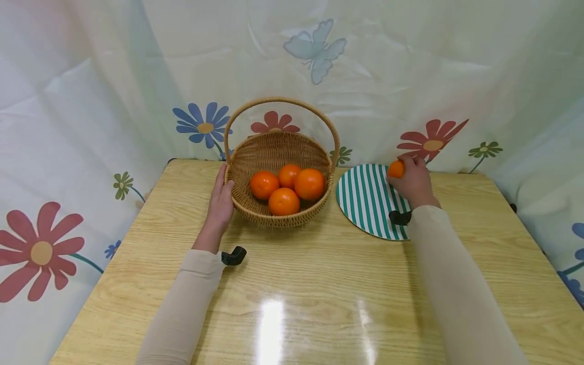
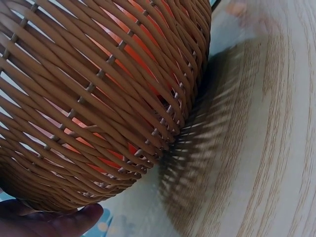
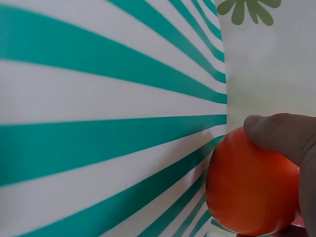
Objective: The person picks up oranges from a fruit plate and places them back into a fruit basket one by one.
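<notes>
On the left, my left hand [image 1: 221, 205] holds the left side of a wicker basket [image 1: 278, 221] with a tall arched handle. The left wrist view shows part of that hand [image 2: 54, 222] against the woven wall; its other fingers are hidden. Several oranges [image 1: 284, 202] lie inside the basket. To the right, my right hand [image 1: 416, 181] grips a single orange [image 1: 396, 169] at the far right edge of a round placemat [image 1: 371, 203] with green and white stripes. Seen from the right wrist, the thumb presses on this orange [image 3: 252, 187], which is at the striped surface.
Everything stands on a light wood table [image 1: 292, 284]. A floral curtain [image 1: 388, 76] hangs close behind the basket and placemat and also along both sides. The basket's handle rises above its rim.
</notes>
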